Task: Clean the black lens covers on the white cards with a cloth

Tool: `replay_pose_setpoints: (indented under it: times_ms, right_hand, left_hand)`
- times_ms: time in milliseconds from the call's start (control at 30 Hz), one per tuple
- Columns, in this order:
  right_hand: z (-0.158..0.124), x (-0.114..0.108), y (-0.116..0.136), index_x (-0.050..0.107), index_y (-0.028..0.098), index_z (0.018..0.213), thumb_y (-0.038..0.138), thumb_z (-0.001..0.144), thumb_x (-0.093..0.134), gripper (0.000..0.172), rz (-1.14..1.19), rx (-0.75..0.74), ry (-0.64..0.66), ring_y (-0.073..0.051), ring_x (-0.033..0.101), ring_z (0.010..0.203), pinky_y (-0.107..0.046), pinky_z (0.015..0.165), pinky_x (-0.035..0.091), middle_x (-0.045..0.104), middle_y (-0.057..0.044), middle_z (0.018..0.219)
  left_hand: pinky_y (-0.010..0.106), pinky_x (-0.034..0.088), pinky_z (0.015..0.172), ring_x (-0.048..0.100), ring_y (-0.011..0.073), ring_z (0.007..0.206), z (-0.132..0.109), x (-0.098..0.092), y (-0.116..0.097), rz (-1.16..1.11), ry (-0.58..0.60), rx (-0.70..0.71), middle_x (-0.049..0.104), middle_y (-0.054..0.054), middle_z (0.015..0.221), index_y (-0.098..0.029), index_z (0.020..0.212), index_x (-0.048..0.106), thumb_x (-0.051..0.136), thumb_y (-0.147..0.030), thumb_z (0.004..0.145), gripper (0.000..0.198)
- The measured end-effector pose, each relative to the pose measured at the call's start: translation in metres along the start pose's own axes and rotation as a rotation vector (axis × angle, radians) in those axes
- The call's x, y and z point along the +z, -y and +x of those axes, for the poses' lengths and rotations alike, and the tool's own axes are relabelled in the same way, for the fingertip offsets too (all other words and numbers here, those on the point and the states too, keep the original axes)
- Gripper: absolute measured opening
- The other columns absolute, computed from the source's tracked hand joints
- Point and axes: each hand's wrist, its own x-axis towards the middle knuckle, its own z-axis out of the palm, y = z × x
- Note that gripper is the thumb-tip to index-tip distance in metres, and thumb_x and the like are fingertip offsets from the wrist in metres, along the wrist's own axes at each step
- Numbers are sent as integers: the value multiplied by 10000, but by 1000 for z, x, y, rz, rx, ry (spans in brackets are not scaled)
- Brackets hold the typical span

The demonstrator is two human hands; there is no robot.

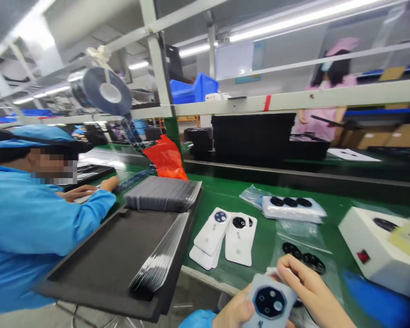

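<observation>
A pale phone back cover (251, 322) with a round black camera plate (269, 302) is held low at the front, its printed side facing up. My left hand (234, 310) grips its left edge, thumb on top. My right hand (310, 291) is closed at its upper right corner; a small whitish bit (272, 272) shows by the fingertips, its kind unclear. Beyond, several white phone back covers (210, 234) lie in two overlapping groups on the green bench. Beside my right hand, black round camera plates (313, 263) lie on a clear plastic bag (323, 243).
A black tray (99, 255) holding a stack of thin panels (162, 193) juts over the bench edge at left. A co-worker in blue (37, 218) sits beyond it. At right stand a white box with a red switch (369, 246) and wrapped camera plates (290, 209). A tape roll (89, 89) hangs above.
</observation>
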Motion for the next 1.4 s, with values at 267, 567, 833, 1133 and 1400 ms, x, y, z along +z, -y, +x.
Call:
replay_pose_setpoints:
  times_ms: [267, 567, 833, 1133, 1400]
  right_hand:
    - [-25, -12, 26, 493, 183, 730, 399, 830, 464, 240, 126, 46, -64, -101, 420, 625, -231, 574, 330, 468, 24, 674]
    - [-31, -13, 34, 505, 168, 723, 338, 816, 497, 193, 172, 80, -56, -77, 390, 585, -215, 545, 308, 464, 35, 648]
    - [-30, -13, 30, 504, 173, 732, 253, 822, 486, 122, 79, -13, -73, -76, 417, 585, -206, 535, 330, 488, 37, 645]
    - [-31, -18, 20, 565, 194, 1056, 178, 843, 512, 220, -155, -391, -138, -157, 516, 928, -317, 810, 446, 554, -65, 981]
    - [-32, -10, 19, 578, 191, 827, 131, 812, 532, 77, -116, -569, -284, -174, 548, 920, -364, 807, 469, 612, -68, 956]
  left_hand:
    - [450, 390, 963, 511, 328, 1143, -10, 21, -23, -57, -9, -13, 514, 145, 1297, -219, 1346, 407, 611, -534, 727, 725]
    - [431, 426, 919, 545, 314, 1084, -10, 29, -27, 13, -63, 9, 525, 155, 1269, -204, 1381, 334, 568, -583, 728, 791]
    - [490, 394, 939, 538, 345, 1100, -8, 26, -28, 60, -1, -15, 559, 148, 1248, -252, 1390, 324, 565, -585, 736, 773]
    - [505, 438, 888, 552, 353, 1035, -5, 27, -28, 7, -57, -3, 493, 154, 1267, -195, 1287, 480, 586, -596, 701, 718]
    - [448, 410, 919, 566, 326, 1063, -11, 21, -32, -296, 30, -77, 615, 156, 1167, -150, 1298, 464, 603, -528, 729, 697]
